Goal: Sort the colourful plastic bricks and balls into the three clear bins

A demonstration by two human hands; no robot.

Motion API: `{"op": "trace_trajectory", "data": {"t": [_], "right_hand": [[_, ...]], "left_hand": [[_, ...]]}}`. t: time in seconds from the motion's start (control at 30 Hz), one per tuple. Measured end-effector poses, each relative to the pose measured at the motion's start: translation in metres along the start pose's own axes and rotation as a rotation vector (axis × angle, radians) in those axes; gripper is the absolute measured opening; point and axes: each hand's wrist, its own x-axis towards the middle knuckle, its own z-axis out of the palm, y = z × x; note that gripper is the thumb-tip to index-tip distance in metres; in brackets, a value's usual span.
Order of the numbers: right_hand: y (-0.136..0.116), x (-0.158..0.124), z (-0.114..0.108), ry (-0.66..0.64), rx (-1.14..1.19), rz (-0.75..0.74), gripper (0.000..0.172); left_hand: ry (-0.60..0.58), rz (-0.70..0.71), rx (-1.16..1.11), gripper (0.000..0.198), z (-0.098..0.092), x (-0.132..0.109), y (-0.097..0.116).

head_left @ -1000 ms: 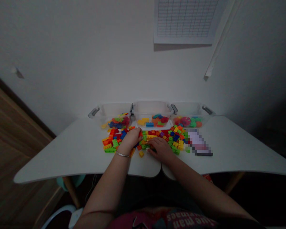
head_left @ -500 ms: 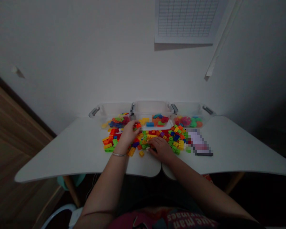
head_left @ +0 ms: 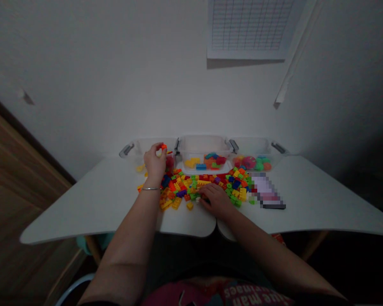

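Note:
My left hand (head_left: 155, 161) is raised over the left clear plastic bin (head_left: 143, 148), its thumb and fingers closed on a small orange toy building brick (head_left: 164, 146). Below it spreads a heap of colourful toy building bricks (head_left: 181, 185) in red, yellow, green, blue and purple. At the heap's front edge lies my right hand (head_left: 215, 197), palm down with bent fingers. A gap shows between its thumb and fingers, with bricks underneath and beside them. What lies under the palm is hidden.
A middle bin (head_left: 204, 144) holds yellow, blue and red pieces. The right bin (head_left: 252, 146) contains rounded red, green and orange pieces. Right of the heap lies a blurred-out phone-like object (head_left: 266, 191). Two white tabletops (head_left: 312, 199) meet before me, against the wall.
My left hand has moved up and left from the heap to above the left bin, carrying the orange brick. My right hand has stayed in place.

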Motion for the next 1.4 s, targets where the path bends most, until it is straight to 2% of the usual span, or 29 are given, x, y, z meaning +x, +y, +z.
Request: {"op": "trace_trajectory", "data": {"t": [0.1,0.3,0.47,0.63,0.77,0.9,0.97,1.03,1.1,1.2,1.3,1.4], "right_hand": [[0.0,0.0,0.001,-0.011,-0.001,0.006,0.018],[-0.001,0.0,0.001,-0.009,0.007,0.019,0.017],[-0.002,0.001,-0.001,-0.029,0.0,0.026,0.018],[-0.002,0.001,0.0,-0.037,-0.004,0.031,0.019],[-0.001,0.001,0.0,-0.026,-0.001,0.03,0.018],[-0.001,0.001,0.0,-0.033,0.001,0.033,0.018],[-0.001,0.001,0.0,-0.036,-0.001,0.029,0.018],[0.0,0.0,0.001,-0.032,-0.003,0.025,0.017],[0.0,0.0,0.002,-0.026,-0.007,0.02,0.017],[0.0,0.0,0.002,-0.016,-0.015,0.014,0.018],[-0.001,0.0,0.001,-0.02,-0.016,0.013,0.018],[-0.001,0.001,0.0,-0.037,-0.01,0.026,0.019]], "left_hand": [[-0.12,-0.008,0.275,0.023,0.002,0.006,-0.003],[-0.19,-0.015,0.431,0.035,0.005,0.004,-0.004],[-0.248,0.165,0.62,0.046,-0.001,-0.005,-0.001],[-0.251,0.239,0.588,0.05,-0.004,-0.009,-0.006],[-0.309,0.182,0.54,0.052,-0.008,-0.007,-0.003],[-0.3,0.145,0.491,0.057,-0.014,-0.013,0.013],[-0.259,0.198,0.465,0.056,-0.018,-0.021,0.023],[-0.27,0.262,0.421,0.051,-0.021,-0.032,0.033],[-0.353,0.3,0.377,0.045,-0.024,-0.045,0.04],[-0.552,0.31,0.395,0.037,-0.025,-0.064,0.045],[-0.708,0.314,0.451,0.034,-0.023,-0.079,0.043],[-0.803,0.336,0.466,0.035,-0.02,-0.087,0.038]]}}
